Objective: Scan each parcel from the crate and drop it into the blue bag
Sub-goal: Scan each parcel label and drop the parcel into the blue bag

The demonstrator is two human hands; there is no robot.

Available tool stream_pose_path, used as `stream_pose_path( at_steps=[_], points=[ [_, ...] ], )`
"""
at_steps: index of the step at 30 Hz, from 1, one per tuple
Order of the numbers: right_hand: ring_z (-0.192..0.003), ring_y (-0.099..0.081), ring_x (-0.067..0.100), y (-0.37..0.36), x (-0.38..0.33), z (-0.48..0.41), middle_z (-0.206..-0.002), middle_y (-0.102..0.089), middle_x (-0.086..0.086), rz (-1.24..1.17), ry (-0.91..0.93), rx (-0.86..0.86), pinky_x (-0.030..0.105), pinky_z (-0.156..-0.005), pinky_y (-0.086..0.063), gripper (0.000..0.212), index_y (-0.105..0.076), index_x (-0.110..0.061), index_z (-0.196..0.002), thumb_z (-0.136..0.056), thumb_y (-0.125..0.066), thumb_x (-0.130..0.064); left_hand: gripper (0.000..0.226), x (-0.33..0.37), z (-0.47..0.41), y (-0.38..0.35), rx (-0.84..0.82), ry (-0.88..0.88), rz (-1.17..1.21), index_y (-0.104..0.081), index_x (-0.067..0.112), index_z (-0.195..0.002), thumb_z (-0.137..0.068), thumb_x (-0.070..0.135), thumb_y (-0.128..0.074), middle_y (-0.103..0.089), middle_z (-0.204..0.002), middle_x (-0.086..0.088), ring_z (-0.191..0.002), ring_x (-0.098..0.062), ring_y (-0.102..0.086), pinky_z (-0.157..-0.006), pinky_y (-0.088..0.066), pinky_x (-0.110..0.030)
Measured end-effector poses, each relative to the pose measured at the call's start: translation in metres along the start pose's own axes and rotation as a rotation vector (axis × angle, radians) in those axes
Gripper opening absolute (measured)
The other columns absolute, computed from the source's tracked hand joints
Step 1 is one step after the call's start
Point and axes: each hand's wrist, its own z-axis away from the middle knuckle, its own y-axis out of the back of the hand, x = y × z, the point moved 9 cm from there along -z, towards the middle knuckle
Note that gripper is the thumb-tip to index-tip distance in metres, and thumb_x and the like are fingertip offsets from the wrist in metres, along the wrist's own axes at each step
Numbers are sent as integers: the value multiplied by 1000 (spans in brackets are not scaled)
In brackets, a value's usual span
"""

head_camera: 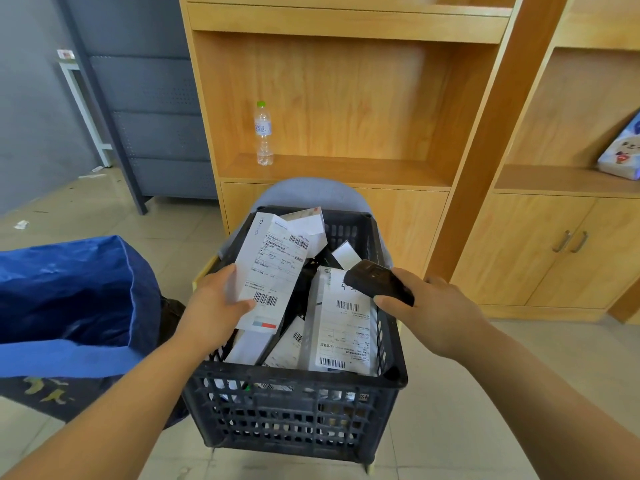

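A black slatted crate (294,414) stands in front of me on a grey chair, with several white labelled parcels inside. My left hand (214,306) grips a long white parcel (273,268) by its lower left edge and holds it tilted above the crate, label up. My right hand (429,306) holds a black handheld scanner (377,282) over the crate's right side, its nose pointing left toward that parcel. Another large white parcel (341,327) lies in the crate under the scanner. The blue bag (69,292) stands open to the left of the crate.
A wooden shelf unit (346,98) rises behind the crate, with a water bottle (264,133) on its shelf. Wooden cabinets with handles (571,242) stand at the right, a printed bag (623,150) above them. Grey metal racking (152,126) is at the back left. The floor is tiled.
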Motion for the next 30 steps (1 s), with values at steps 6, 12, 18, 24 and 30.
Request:
stream_pose_path(
  at_steps=[6, 12, 18, 24, 30],
  points=[
    [-103, -52, 22, 2, -53, -2, -109, -51, -1, -240, 135, 19, 39, -86, -46, 70, -18, -39, -151, -89, -28, -70, 54, -14, 4, 45, 195, 8, 54, -43, 23, -135, -88, 9, -65, -52, -127, 5, -111, -15, -54, -70, -48, -17],
    [-97, -51, 19, -3, -145, -19, -103, -50, -5, -178, 304, 9, 37, -78, -47, 75, -16, -38, -152, -85, -23, -72, 57, -71, 18, 127, 393, 110, 61, -38, 24, -135, -87, 14, -68, -44, -139, 0, -125, -24, -48, -99, -48, -51],
    [-89, -53, 20, -36, -231, -53, -93, -51, -7, -153, 424, -33, 39, -76, -48, 84, -28, -40, -145, -73, -15, -81, 50, -167, 23, 197, 482, 376, -22, -38, 17, -133, -90, 17, -64, -51, -135, -10, -109, -27, -57, -63, -47, -25],
    [-108, -53, 21, -65, -295, -88, -124, -55, 2, -76, 458, -107, 35, -84, -47, 85, -19, -39, -150, -74, -17, -76, 49, -248, -18, 246, 534, 550, -50, -37, 7, -133, -92, 22, -60, -51, -132, -18, -102, -31, -53, -74, -41, -36],
    [-105, -54, 17, -78, -315, -125, -116, -59, -4, -116, 449, -101, 35, -90, -47, 82, -28, -42, -145, -72, -17, -79, 63, -297, -78, 238, 415, 633, 49, -35, 5, -142, -97, 49, -41, -44, -143, -16, -119, -35, -48, -88, -37, -38]
  ],
)
